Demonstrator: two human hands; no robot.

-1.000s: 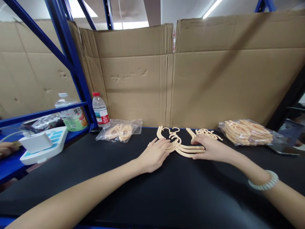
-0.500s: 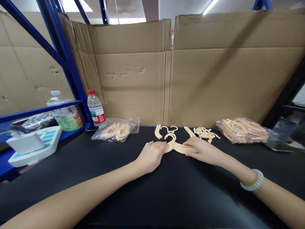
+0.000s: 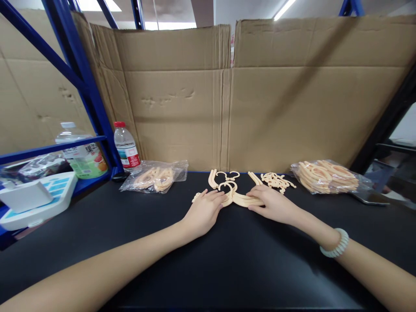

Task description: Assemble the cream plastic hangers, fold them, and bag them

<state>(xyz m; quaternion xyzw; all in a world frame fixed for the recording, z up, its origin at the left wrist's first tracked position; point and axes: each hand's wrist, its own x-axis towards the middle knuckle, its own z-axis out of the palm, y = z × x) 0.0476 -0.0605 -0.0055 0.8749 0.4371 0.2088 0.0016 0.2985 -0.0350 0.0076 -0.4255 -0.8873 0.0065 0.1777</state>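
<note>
A small stack of cream plastic hangers (image 3: 240, 200) lies on the black table, hooks pointing away from me. My left hand (image 3: 203, 213) is closed over the left arms of the stack. On the other side my right hand (image 3: 272, 204) grips the right arms, thumb at the near edge and fingers over the top. Just beyond the stack are loose curved strips (image 3: 212, 178), two hooks (image 3: 228, 175) and more straight strips (image 3: 254, 177). A heap of small cream pieces (image 3: 277, 181) sits past my right hand. Some small pieces (image 3: 195, 197) show beside my left fingers.
Clear bags of cream parts lie at left (image 3: 156, 177) and right (image 3: 328, 177). A red-capped bottle (image 3: 127, 149) stands by the blue rack (image 3: 94, 104). A dark flat object (image 3: 370, 198) lies by the right bag. Cardboard (image 3: 175, 99) walls the back.
The view has shifted slightly. The hooks of the stacked hangers have spread a little apart, while both hands stay on the stack.
</note>
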